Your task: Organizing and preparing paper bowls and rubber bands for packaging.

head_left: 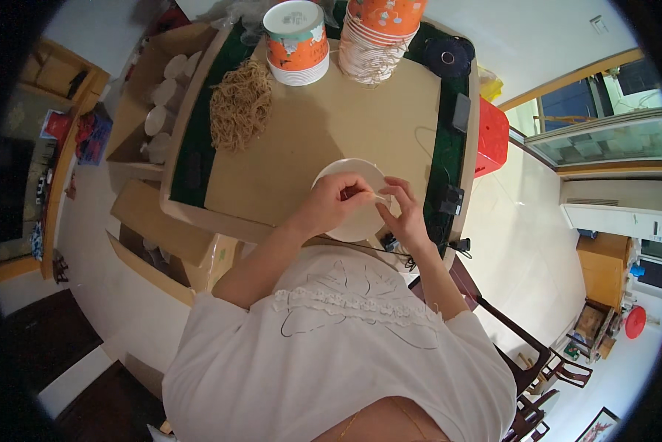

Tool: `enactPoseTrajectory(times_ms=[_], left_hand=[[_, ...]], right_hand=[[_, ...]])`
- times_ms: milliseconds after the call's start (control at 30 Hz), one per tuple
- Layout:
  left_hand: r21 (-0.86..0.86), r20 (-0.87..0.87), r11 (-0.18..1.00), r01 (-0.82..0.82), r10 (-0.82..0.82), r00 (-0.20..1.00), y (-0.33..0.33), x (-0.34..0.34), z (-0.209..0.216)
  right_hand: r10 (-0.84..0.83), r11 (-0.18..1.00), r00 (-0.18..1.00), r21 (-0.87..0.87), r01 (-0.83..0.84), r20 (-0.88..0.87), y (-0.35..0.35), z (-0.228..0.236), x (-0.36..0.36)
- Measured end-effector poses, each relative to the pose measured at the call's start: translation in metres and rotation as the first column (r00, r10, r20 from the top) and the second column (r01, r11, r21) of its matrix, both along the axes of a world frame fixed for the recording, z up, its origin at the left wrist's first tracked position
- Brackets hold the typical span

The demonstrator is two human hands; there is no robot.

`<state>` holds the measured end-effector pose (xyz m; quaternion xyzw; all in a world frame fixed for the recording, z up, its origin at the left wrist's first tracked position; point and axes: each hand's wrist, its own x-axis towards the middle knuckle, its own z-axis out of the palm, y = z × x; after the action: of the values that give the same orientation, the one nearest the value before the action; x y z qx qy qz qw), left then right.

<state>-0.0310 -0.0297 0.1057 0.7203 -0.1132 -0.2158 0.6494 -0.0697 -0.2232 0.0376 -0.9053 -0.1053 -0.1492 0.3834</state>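
Observation:
A white paper tub (356,230) sits at the near edge of the cardboard-covered table, its round face turned up at me. Over it, my left hand (338,197) is closed, thumb and forefinger pinching a thin pale strand (380,197). My right hand (405,214) meets it at the tub's right side, fingers bent and closed around the strand's other end. The fingers hide most of the strand. Farther left lies a tangled pile of brown twine (241,105). At the far edge stand a short stack of orange-printed tubs (297,51) and a taller stack (379,37) with cords hanging along it.
Cardboard (301,147) covers the green table top, which has a raised rim. A dark round object (449,57), a phone-like slab (461,112) and a small black device (451,199) lie along the right. Open cartons (154,243) with white tubs stand left; a red stool (492,138) stands right.

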Motion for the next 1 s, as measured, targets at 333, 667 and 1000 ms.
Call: enactPoseTrajectory(times_ms=[333,667,1000], left_hand=[[0.61,0.231,0.759,-0.227,0.103,0.967,0.04,0.017,-0.071],[0.361,-0.358,0.925,0.123,0.015,0.934,0.059,0.041,-0.173],[0.037,-0.806,0.988,0.151,-0.06,0.589,0.064,0.01,-0.25]], right_hand=[[-0.256,0.963,0.897,-0.01,0.271,-0.361,0.0,-0.015,0.005],[-0.083,0.996,0.675,-0.075,0.041,-0.733,-0.033,-0.071,0.039],[0.305,0.924,0.333,0.362,0.125,-0.892,-0.046,-0.117,0.036]])
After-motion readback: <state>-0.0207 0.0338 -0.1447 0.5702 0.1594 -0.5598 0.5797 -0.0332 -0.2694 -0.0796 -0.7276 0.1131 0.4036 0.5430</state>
